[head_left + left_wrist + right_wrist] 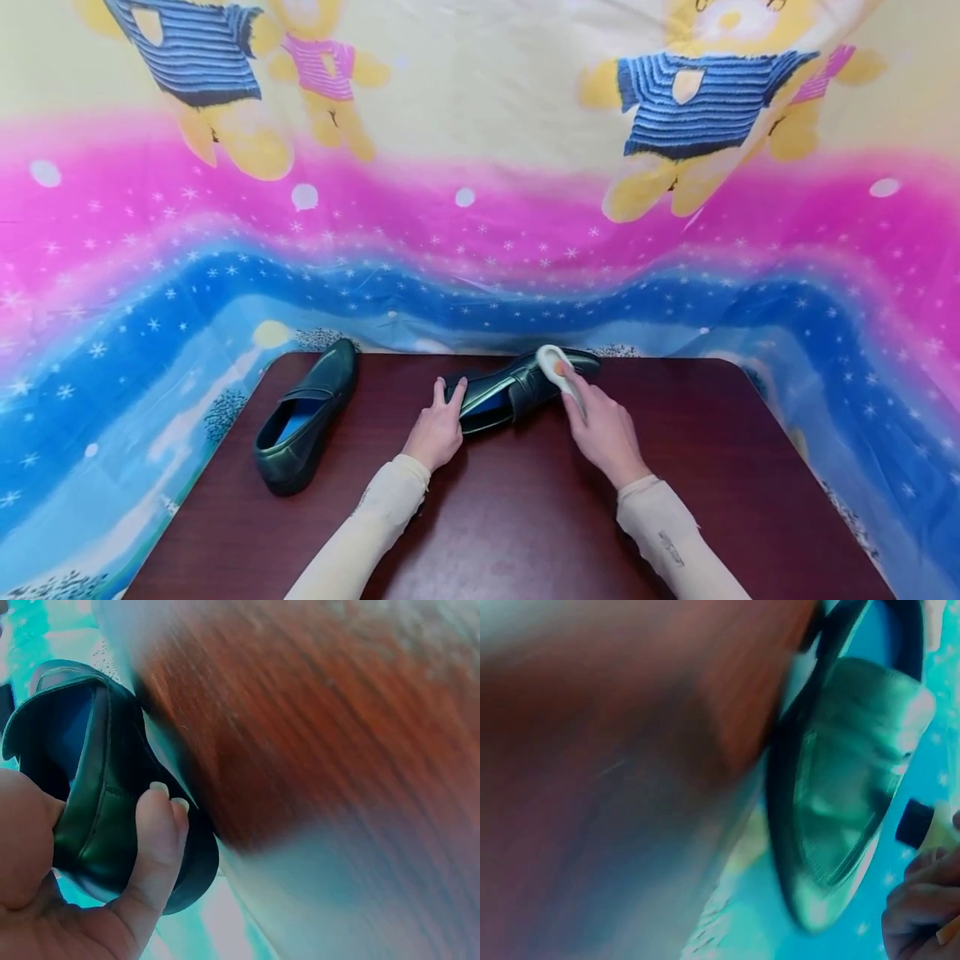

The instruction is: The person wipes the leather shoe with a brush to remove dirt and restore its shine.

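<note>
A dark green-black loafer (528, 398) with a blue insole lies on its sole near the table's far edge, toe to the right. My left hand (437, 429) grips its heel; in the left wrist view the fingers (154, 847) press the outer heel and another part of the hand reaches the opening. My right hand (606, 432) holds a white, rounded shoe brush (552, 362) over the front of the loafer. The right wrist view shows a dark block (913, 823) at the brush's end, apart from the upper (847, 772). Contact elsewhere is hidden.
The matching loafer (311, 417) stands on the left of the dark red-brown table (510, 517), toe pointing away. Behind and around the table hangs a colourful cloth (465, 225) printed with bears and snowflakes.
</note>
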A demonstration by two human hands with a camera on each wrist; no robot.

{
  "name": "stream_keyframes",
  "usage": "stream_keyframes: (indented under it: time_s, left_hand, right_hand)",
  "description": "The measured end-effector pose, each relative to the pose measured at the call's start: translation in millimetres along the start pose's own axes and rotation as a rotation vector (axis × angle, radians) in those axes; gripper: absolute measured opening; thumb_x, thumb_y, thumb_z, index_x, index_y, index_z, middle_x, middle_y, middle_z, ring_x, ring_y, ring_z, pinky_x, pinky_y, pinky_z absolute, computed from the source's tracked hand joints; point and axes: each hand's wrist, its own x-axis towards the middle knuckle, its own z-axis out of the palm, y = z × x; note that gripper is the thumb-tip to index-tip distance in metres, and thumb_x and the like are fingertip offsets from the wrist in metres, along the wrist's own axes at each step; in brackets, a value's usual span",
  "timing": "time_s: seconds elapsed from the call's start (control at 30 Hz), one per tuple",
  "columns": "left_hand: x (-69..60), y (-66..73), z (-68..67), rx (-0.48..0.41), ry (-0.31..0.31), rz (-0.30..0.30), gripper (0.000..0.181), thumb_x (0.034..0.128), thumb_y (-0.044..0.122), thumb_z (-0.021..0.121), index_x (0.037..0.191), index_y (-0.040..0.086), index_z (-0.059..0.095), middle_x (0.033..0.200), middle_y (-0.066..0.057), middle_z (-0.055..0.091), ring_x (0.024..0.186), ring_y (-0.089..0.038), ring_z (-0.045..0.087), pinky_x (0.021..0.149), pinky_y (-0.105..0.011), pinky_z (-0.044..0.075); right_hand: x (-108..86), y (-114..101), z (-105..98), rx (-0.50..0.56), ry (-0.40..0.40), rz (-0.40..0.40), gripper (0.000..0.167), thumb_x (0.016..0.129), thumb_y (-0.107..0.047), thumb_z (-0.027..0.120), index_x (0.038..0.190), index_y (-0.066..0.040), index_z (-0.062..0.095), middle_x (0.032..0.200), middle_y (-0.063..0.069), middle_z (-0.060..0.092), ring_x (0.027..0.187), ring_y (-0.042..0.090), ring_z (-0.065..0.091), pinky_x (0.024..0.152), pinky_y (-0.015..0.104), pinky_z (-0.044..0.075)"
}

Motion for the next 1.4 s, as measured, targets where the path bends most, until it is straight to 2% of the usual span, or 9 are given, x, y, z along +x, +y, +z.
stream_keyframes:
  time_s: [0.1, 0.23, 0.33, 0.53, 0.87, 1.03, 1.13, 1.27, 1.4]
  left_hand:
    - [-1.8, -0.5, 0.8, 0.034, 0.013, 0.006, 0.071, 0.0952, -0.002, 0.059, 0.161, 0.010, 0.036, 0.160, -0.037, 0.029, 0.043, -0.016, 0.043, 0.053, -0.032, 0.049]
    - [-3.4, -0.5, 1.6, 0.063, 0.004, 0.026, 0.072, 0.0937, -0.002, 0.060, 0.161, 0.009, 0.036, 0.159, -0.038, 0.030, 0.045, -0.015, 0.045, 0.058, -0.035, 0.053]
    - [-3.7, 0.3, 0.3, 0.077, 0.013, 0.043, 0.072, 0.0923, -0.003, 0.060, 0.160, 0.007, 0.038, 0.158, -0.039, 0.032, 0.047, -0.014, 0.045, 0.059, -0.035, 0.054]
    - [-6.3, 0.0, -0.3, 0.114, 0.031, 0.046, 0.072, 0.0902, -0.005, 0.061, 0.158, 0.007, 0.040, 0.156, -0.040, 0.033, 0.046, -0.014, 0.042, 0.056, -0.034, 0.051]
    - [-3.2, 2.0, -2.5, 0.100, 0.004, 0.043, 0.070, 0.0923, -0.004, 0.059, 0.159, 0.007, 0.039, 0.157, -0.040, 0.032, 0.044, -0.015, 0.041, 0.055, -0.033, 0.050]
    - [-0.1, 3.6, -2.5, 0.098, -0.003, 0.052, 0.071, 0.0915, -0.004, 0.059, 0.159, 0.006, 0.039, 0.157, -0.040, 0.033, 0.043, -0.014, 0.040, 0.053, -0.031, 0.047]
    - [1.8, 3.7, -2.1, 0.083, -0.018, 0.055, 0.071, 0.0917, -0.004, 0.058, 0.159, 0.006, 0.039, 0.157, -0.040, 0.031, 0.043, -0.014, 0.040, 0.052, -0.030, 0.045]
    - [3.0, 1.0, -2.0, 0.083, -0.034, 0.023, 0.071, 0.0930, -0.003, 0.058, 0.160, 0.008, 0.037, 0.159, -0.038, 0.031, 0.042, -0.014, 0.040, 0.052, -0.029, 0.044]
    - [2.6, 0.4, -2.7, 0.081, -0.035, 0.015, 0.071, 0.0928, -0.004, 0.057, 0.160, 0.009, 0.038, 0.159, -0.038, 0.031, 0.042, -0.015, 0.041, 0.052, -0.030, 0.044]
  right_hand:
    - [10.6, -14, 10, 0.004, -0.043, -0.053, 0.051, 0.108, -0.032, 0.055, 0.158, -0.034, 0.044, 0.087, 0.006, 0.061, 0.058, 0.016, 0.047, 0.054, 0.034, 0.041]
    - [17.2, -17, 17, -0.034, -0.021, -0.035, 0.052, 0.106, -0.030, 0.059, 0.156, -0.036, 0.047, 0.079, 0.007, 0.058, 0.051, 0.015, 0.043, 0.047, 0.032, 0.037]
    - [16.6, -9, 15, -0.050, 0.020, 0.022, 0.051, 0.105, -0.028, 0.060, 0.154, -0.034, 0.050, 0.075, 0.007, 0.057, 0.050, 0.017, 0.043, 0.047, 0.034, 0.037]
    - [5.0, 6, 6, 0.003, 0.017, 0.135, 0.051, 0.107, -0.032, 0.054, 0.158, -0.035, 0.045, 0.080, 0.008, 0.063, 0.051, 0.018, 0.042, 0.049, 0.034, 0.036]
    - [-6.3, 23, -5, -0.029, 0.061, 0.202, 0.050, 0.108, -0.033, 0.053, 0.157, -0.033, 0.046, 0.082, 0.012, 0.065, 0.052, 0.021, 0.042, 0.049, 0.035, 0.034]
    - [-12.2, 37, -14, -0.048, 0.067, 0.236, 0.051, 0.108, -0.034, 0.051, 0.158, -0.035, 0.043, 0.098, 0.019, 0.072, 0.054, 0.023, 0.046, 0.050, 0.036, 0.034]
    - [-15.8, 41, -20, -0.070, 0.080, 0.273, 0.051, 0.107, -0.033, 0.051, 0.158, -0.031, 0.045, 0.099, 0.020, 0.072, 0.057, 0.026, 0.050, 0.050, 0.037, 0.035]
    - [-19.4, 45, -25, -0.095, 0.088, 0.332, 0.051, 0.107, -0.032, 0.052, 0.157, -0.023, 0.046, 0.096, 0.023, 0.070, 0.061, 0.033, 0.057, 0.049, 0.043, 0.040]
    - [-19.3, 46, -25, -0.061, 0.087, 0.312, 0.051, 0.109, -0.031, 0.049, 0.159, -0.023, 0.043, 0.105, 0.025, 0.071, 0.067, 0.035, 0.059, 0.053, 0.046, 0.043]
